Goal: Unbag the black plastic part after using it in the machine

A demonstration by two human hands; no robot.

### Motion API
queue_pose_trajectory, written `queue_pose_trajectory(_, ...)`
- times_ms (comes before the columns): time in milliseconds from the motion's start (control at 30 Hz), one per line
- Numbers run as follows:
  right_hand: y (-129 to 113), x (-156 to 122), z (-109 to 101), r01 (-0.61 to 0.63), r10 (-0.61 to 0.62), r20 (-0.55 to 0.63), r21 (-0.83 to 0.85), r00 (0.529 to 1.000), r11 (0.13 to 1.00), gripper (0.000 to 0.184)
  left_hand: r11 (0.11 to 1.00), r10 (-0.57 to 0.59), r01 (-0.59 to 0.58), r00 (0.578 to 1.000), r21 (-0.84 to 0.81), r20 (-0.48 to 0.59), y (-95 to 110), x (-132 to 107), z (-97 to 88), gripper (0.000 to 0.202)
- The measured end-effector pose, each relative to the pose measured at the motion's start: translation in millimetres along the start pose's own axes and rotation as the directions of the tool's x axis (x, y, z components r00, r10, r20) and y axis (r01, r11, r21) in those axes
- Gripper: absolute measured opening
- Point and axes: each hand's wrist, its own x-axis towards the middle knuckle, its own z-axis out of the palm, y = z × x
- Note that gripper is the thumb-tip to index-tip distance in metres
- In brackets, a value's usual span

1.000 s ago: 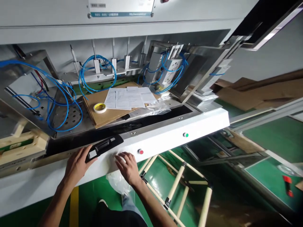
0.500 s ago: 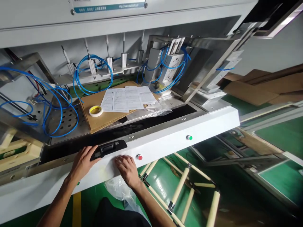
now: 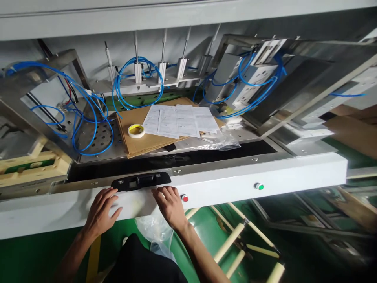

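A black plastic panel (image 3: 141,181) with a recessed pocket and small metal clips lies lengthwise on the front ledge of the machine. My left hand (image 3: 101,212) is at its left end, fingers bent with the thumb apart, and holds nothing; whether its fingertips touch the panel's edge I cannot tell. Just below the panel's right end, my right hand (image 3: 170,206) rests at the white front rail (image 3: 220,182) with loosely bent fingers. Nothing shows in that hand, and its underside is hidden.
Papers (image 3: 179,120) and a tape roll (image 3: 136,131) lie on cardboard (image 3: 132,145) inside the machine. Blue air hoses (image 3: 118,84) loop around cylinders behind. The rail carries a red button (image 3: 185,198) and a green button (image 3: 259,186). Clear plastic film (image 3: 154,232) hangs below.
The black panel has turned from slanting to nearly straight along the ledge. My left hand has let go of its left end and drawn back slightly. The camera view has shifted.
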Motion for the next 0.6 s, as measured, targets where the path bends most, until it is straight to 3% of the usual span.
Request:
queue_pose_trajectory(100, 4, 2, -1, 0.022, -0.022, 0.025, -0.004, 0.999, 1.0, 0.021, 1.0, -0.003, 0.002, 0.995, -0.007, -0.102, 5, -9, 2.8, 0.025)
queue_pose_trajectory(300, 15, -3, -10, 0.112, -0.112, 0.05, -0.006, 0.992, 0.994, 0.032, 0.985, -0.111, 0.089, 0.982, -0.146, -0.151, 0, -6, 1.0, 0.022)
queue_pose_trajectory(433, 27, -3, -21, 0.077, -0.076, 0.027, -0.027, 0.997, 0.997, 0.029, 0.951, -0.229, 0.185, 0.96, -0.246, -0.164, 0, 6, 1.8, 0.018)
queue_pose_trajectory(600, 31, 15, -28, 0.017, -0.018, 0.062, 0.012, 0.998, 1.0, 0.035, 0.928, -0.345, 0.293, 0.91, -0.231, -0.23, 5, 18, 11.5, 0.013)
